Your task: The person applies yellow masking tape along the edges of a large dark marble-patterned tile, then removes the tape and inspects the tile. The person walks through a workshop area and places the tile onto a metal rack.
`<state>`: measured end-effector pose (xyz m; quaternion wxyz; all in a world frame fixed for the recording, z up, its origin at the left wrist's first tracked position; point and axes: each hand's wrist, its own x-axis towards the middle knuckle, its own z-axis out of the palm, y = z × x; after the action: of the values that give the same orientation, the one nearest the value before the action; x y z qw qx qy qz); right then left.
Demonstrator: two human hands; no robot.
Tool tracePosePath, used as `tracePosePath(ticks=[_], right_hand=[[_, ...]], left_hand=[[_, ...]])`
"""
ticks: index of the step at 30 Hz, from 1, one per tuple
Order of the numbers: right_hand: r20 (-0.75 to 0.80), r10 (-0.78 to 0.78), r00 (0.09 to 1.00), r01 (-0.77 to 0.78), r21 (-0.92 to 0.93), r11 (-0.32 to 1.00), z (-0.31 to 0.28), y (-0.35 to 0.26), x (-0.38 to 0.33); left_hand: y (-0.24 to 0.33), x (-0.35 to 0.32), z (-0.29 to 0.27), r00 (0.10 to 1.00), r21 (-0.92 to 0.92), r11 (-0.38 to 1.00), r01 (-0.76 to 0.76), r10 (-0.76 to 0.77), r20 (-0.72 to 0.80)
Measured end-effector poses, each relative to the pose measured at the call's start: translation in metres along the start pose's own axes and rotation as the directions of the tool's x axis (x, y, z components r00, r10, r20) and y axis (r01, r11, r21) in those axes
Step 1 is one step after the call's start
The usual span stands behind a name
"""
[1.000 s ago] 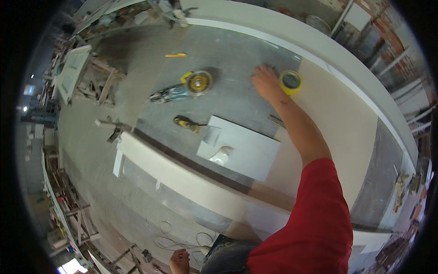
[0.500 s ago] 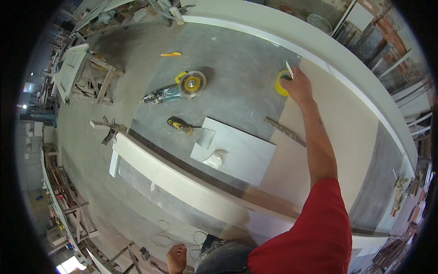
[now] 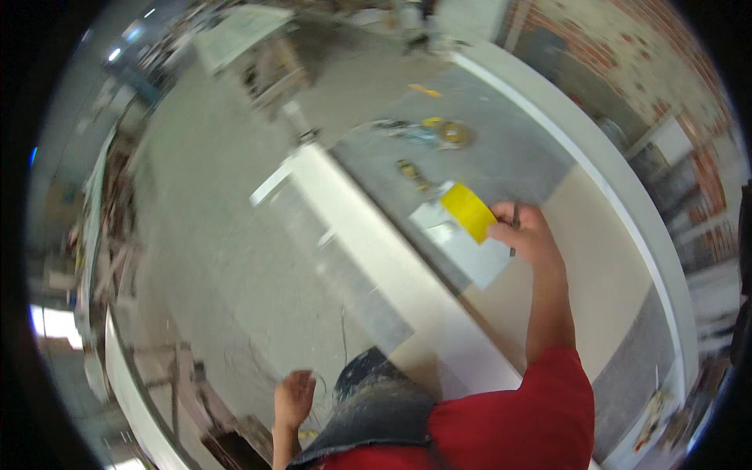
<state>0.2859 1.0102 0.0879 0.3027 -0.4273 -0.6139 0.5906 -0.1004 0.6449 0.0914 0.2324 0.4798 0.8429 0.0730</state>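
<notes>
While your right hand [image 3: 526, 233] is raised out over the desk [image 3: 603, 274], its grip is pressed together on two things at once: a yellow roll of tape [image 3: 468, 211], pinched at its near edge so that it juts out to the left of your knuckles, and a thin dark pencil [image 3: 514, 227] that runs down through the fingers. Holding both in one fist looks like a way to keep the marker at hand while the tape is carried, though that is a judgement. Just under and to the left of the grip lies a white board piece [image 3: 462, 251], flat on the grey sheet. Farther away from you than the grip, well apart, lie a yellow-handled putty knife [image 3: 413, 174] and an angle grinder with a yellow disc guard [image 3: 439, 133]. To the left of the grip a long white beam [image 3: 368, 243] runs diagonally along the desk edge. Your left hand [image 3: 294, 398] hangs low beside your hip, well apart from all this, its fingers loosely curled around nothing that can be made out.
</notes>
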Motion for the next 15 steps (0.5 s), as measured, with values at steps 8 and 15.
tracePosePath(ticks=[8,15], right_hand=[[0.813,-0.321,0.486,-0.085,0.41,0.908,0.322,-0.089,-0.066],[0.969,-0.115,-0.218,-0.127,0.088,0.988,0.573,-0.114,-0.236]], left_hand=[[-0.074,-0.118,-0.068,0.879,-0.507,0.794,-0.336,0.07,-0.472],[-0.179,-0.35,-0.02,0.712,-0.731,0.58,-0.361,-0.335,-0.617]])
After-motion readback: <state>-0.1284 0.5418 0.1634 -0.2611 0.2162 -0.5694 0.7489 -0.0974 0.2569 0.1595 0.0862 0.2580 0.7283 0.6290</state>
